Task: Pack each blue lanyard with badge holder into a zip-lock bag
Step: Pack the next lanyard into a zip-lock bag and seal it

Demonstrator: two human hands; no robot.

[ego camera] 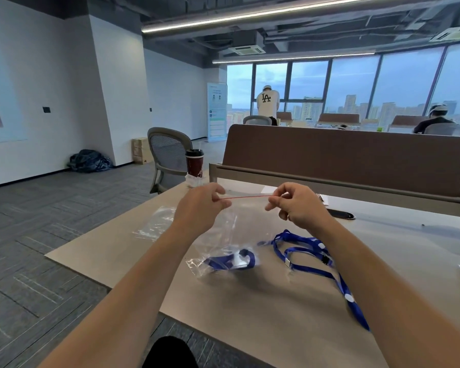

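The left hand (201, 205) and the right hand (296, 205) hold a zip-lock bag (223, 235) up over the bench (276, 314). Each hand pinches one end of the red zip strip (246, 197) between thumb and curled fingers, so the strip is pulled into a straight line between them. One blue lanyard (234, 261) lies bunched in the bottom of the hanging bag, with a white part showing among it. Its badge holder I cannot make out clearly.

The step in hand seems to be the closing of the bag. To do it well, the strip should be kept tight and level, and one hand should hold its end while the other slides along the strip and presses the two sides together from end to end. The lanyard should remain low in the bag, away from the seal, and a little air may be pushed out before the last part closes.

A second blue lanyard (308, 253) lies loose on the bench to the right, not yet packed. An empty bag (157, 224) lies on the left side of the bench
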